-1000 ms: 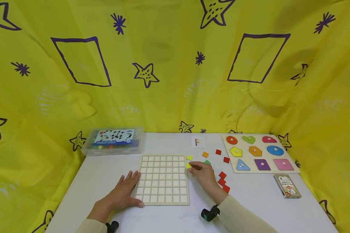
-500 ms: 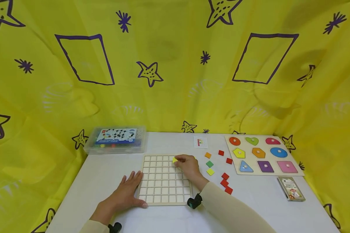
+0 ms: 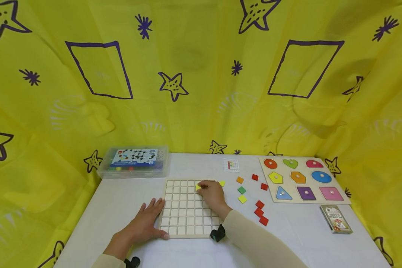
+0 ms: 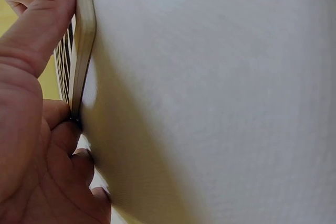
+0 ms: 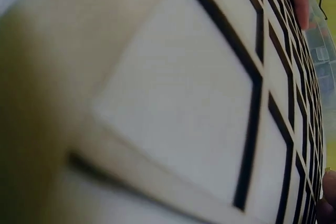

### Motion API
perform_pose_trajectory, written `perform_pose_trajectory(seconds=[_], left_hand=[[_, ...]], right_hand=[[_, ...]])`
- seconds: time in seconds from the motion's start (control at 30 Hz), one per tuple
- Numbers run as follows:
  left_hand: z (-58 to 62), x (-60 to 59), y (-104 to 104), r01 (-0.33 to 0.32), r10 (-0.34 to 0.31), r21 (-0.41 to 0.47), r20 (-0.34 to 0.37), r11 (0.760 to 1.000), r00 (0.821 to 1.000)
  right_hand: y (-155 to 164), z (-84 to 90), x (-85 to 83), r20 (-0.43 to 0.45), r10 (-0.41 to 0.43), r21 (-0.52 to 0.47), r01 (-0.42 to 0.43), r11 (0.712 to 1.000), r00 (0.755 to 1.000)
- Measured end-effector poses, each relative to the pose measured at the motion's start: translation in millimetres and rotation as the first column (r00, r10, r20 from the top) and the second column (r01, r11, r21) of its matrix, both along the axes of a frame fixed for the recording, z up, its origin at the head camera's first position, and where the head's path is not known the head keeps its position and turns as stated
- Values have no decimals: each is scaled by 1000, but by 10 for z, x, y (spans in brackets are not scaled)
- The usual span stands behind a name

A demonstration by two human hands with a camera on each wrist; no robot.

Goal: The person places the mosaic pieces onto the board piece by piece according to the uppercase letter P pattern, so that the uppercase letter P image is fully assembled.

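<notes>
A pale wooden board (image 3: 181, 213) with a grid of square cells lies flat on the white table. My right hand (image 3: 212, 196) pinches a small yellow tile (image 3: 198, 187) between thumb and fingers over the upper right part of the grid. My left hand (image 3: 143, 224) rests with spread fingers against the board's left side, its thumb at the near left corner. In the left wrist view the thumb (image 4: 39, 30) lies against the board edge. Another yellow tile (image 3: 222, 183) lies just past the board's right edge, partly behind the right hand.
Right of the board lie several red tiles (image 3: 259, 212), an orange tile (image 3: 239, 180), a green tile (image 3: 242, 190) and a yellow one (image 3: 242, 199). A pattern card (image 3: 231, 165), a shape puzzle (image 3: 303, 180), a small card box (image 3: 336, 219) and a clear plastic case (image 3: 133, 160) stand around.
My right hand picked up a yellow tile beside the board's right edge and carried it left over the grid, then slightly lower left. The left hand stays at the board.
</notes>
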State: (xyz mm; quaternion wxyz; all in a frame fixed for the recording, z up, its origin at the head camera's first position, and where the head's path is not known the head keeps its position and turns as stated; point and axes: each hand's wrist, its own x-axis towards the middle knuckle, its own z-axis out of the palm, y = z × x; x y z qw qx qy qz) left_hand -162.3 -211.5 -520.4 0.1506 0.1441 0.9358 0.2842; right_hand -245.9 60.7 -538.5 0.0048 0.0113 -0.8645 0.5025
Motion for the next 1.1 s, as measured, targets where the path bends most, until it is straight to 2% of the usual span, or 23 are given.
perform_pose_trajectory(seconds=[0.43,0.73,1.1], left_hand=[[5,13,3,-3,3,-12,17,1000,1000],[-17,5,-26,5,-4,-15,10,1000,1000],[-86,-15,-87,56,-57,-20,-51,998,997]], right_hand=[[-45,-47,3,-101,-6,104,17,994,995],[-49,-23,-3,-71,-14,100,21,995,997],[-53,5,6,-49,-15,121,21,992,999]])
